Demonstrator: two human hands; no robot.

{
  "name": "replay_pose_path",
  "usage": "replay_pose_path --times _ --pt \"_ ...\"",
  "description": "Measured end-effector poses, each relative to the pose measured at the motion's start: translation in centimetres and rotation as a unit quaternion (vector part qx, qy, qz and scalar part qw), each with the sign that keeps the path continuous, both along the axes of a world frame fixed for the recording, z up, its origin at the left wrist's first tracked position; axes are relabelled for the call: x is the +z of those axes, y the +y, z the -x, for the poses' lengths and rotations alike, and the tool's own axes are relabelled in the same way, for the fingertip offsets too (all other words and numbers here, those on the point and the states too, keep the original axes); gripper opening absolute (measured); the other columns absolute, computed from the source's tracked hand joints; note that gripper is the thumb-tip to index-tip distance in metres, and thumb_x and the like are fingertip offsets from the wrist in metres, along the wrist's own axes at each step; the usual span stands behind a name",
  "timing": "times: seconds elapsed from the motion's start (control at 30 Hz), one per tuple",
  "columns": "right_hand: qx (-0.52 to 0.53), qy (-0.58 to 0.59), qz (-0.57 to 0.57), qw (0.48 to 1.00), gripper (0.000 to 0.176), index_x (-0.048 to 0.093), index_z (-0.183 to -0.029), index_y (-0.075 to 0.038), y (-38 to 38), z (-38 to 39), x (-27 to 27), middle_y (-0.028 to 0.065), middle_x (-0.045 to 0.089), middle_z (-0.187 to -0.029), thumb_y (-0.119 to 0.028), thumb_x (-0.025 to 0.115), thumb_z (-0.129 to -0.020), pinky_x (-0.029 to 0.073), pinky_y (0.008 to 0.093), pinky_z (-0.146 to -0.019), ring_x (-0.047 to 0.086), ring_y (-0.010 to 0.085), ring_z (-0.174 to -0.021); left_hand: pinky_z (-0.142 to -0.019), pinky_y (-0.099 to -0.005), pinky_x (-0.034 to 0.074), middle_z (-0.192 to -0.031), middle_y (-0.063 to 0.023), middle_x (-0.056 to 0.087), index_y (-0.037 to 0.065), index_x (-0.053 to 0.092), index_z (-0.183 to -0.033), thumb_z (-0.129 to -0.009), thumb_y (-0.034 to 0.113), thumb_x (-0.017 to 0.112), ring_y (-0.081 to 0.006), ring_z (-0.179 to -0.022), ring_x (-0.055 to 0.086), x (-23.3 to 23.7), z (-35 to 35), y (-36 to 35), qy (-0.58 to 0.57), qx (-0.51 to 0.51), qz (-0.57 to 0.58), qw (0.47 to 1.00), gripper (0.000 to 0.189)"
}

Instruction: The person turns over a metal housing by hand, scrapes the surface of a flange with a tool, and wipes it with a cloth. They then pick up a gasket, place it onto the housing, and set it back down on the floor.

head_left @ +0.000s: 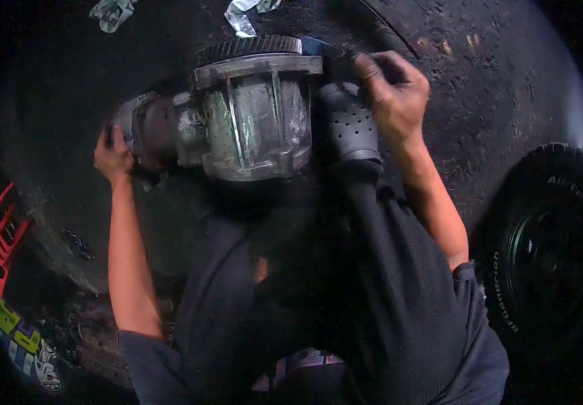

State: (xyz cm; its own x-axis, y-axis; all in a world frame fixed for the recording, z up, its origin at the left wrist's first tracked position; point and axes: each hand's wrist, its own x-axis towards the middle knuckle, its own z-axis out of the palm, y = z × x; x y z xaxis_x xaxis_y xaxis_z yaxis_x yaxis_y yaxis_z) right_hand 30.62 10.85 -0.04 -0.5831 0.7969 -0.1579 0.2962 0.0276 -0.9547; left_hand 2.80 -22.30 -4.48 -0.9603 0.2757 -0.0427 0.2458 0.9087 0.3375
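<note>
A large grey ribbed metal housing (258, 121) lies on the dark ground between my arms, with a toothed ring gear (247, 47) along its far edge. My left hand (115, 154) rests on the rounded left end of the assembly, its fingers over a metal part (126, 118). To the right of the housing, my right hand (396, 91) is raised beside my black shoe (351, 125). Its fingers are curled, with thumb and fingertips close together. Whatever they might pinch is too dark to make out.
A tyre (548, 243) stands at the right. Crumpled pale wrappers (243, 15) lie past the gear, another (111, 13) at the top left. A red part (1, 236) and a colourful printed item (28, 347) are at the left edge.
</note>
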Motion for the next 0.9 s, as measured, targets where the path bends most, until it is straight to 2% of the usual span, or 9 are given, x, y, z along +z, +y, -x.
replay_pose_path --times 0.1,0.2,0.33,0.4,0.57,0.63,0.77,0.83,0.9 --pt "0.035 -0.015 -0.031 0.999 0.015 0.065 -0.075 0.001 -0.9 -0.2 -0.4 0.0057 0.062 -0.062 -0.013 0.064 -0.081 0.042 0.0237 -0.052 0.053 0.0068 -0.056 -0.083 -0.0384 0.046 -0.102 -0.0139 0.065 0.012 0.063 -0.11 -0.082 0.038 0.054 -0.0319 -0.095 0.062 0.4 -0.3 0.3 0.007 -0.007 -0.005 1.0 0.039" --pt "0.095 -0.102 -0.068 0.988 0.017 0.064 -0.076 0.0 -0.9 -0.1 -0.4 0.0107 0.059 -0.059 -0.017 0.067 -0.078 0.041 0.0288 -0.05 0.051 0.0097 -0.052 -0.083 -0.0385 0.046 -0.101 -0.0136 0.065 0.012 0.063 -0.11 -0.081 0.038 0.054 -0.0324 -0.095 0.061 -0.2 0.2 -0.1 0.008 0.001 -0.003 1.0 0.04" --pt "0.097 -0.108 -0.068 0.987 0.019 0.063 -0.075 0.001 -1.3 0.2 -0.8 0.0095 0.059 -0.059 -0.017 0.067 -0.078 0.042 0.0291 -0.051 0.051 0.01 -0.053 -0.084 -0.0373 0.046 -0.103 -0.015 0.064 0.011 0.061 -0.112 -0.08 0.038 0.056 -0.0324 -0.096 0.061 0.8 -0.5 0.5 -0.008 0.008 0.011 1.0 0.042" --pt "0.08 -0.114 -0.021 0.99 0.017 0.063 -0.077 0.002 -1.3 0.5 0.0 0.0074 0.06 -0.061 -0.015 0.067 -0.077 0.043 0.0276 -0.054 0.051 0.0096 -0.056 -0.084 -0.0369 0.046 -0.103 -0.0153 0.064 0.01 0.061 -0.112 -0.079 0.038 0.056 -0.0321 -0.096 0.061 0.7 -0.7 0.9 0.011 -0.001 -0.02 1.0 0.043" --pt "0.08 -0.035 0.013 0.996 0.014 0.063 -0.086 0.003 -1.4 0.9 -0.2 0.0056 0.064 -0.074 -0.007 0.066 -0.077 0.045 0.0243 -0.065 0.055 0.0097 -0.067 -0.084 -0.0362 0.046 -0.102 -0.0163 0.064 0.006 0.061 -0.111 -0.078 0.038 0.058 -0.0311 -0.096 0.061 -0.2 -0.4 0.1 0.048 -0.001 -0.054 0.997 0.047" --pt "0.075 -0.01 -0.019 0.997 0.014 0.063 -0.089 0.003 -1.5 1.3 0.5 0.0059 0.065 -0.079 -0.004 0.065 -0.077 0.046 0.0237 -0.068 0.056 0.01 -0.072 -0.089 -0.0322 0.043 -0.108 -0.0175 0.062 0.003 0.059 -0.114 -0.08 0.041 0.058 -0.0288 -0.102 0.06 0.9 -0.6 0.8 0.003 0.01 -0.007 1.0 0.051" --pt "0.055 -0.03 0.018 0.998 0.014 0.062 -0.092 0.003 -1.4 1.7 1.1 0.0048 0.064 -0.08 -0.005 0.063 -0.081 0.046 0.0231 -0.069 0.056 0.0091 -0.074 -0.089 -0.0329 0.044 -0.108 -0.017 0.063 0.005 0.06 -0.113 -0.08 0.041 0.058 -0.0292 -0.102 0.06 0.8 -0.5 0.7 0.013 -0.002 0.012 1.0 0.049" --pt "0.053 0.008 0.038 0.998 0.014 0.062 -0.092 0.003 -1.1 2.1 1.1 0.0045 0.064 -0.08 -0.007 0.064 -0.082 0.046 0.0228 -0.067 0.056 0.0083 -0.073 -0.089 -0.0343 0.044 -0.107 -0.0161 0.063 0.006 0.061 -0.113 -0.08 0.041 0.058 -0.0289 -0.101 0.06 0.8 -0.5 0.8 0.014 -0.005 -0.002 1.0 0.048" --pt "0.066 0.018 -0.044 0.997 0.014 0.062 -0.092 0.003 -0.6 2.8 1.3 0.0043 0.064 -0.079 -0.007 0.064 -0.081 0.046 0.0228 -0.067 0.056 0.0086 -0.072 -0.088 -0.0342 0.044 -0.106 -0.0156 0.063 0.006 0.061 -0.113 -0.08 0.041 0.058 -0.0285 -0.101 0.06 0.9 -0.6 0.8 0.019 -0.008 0.004 1.0 0.048"
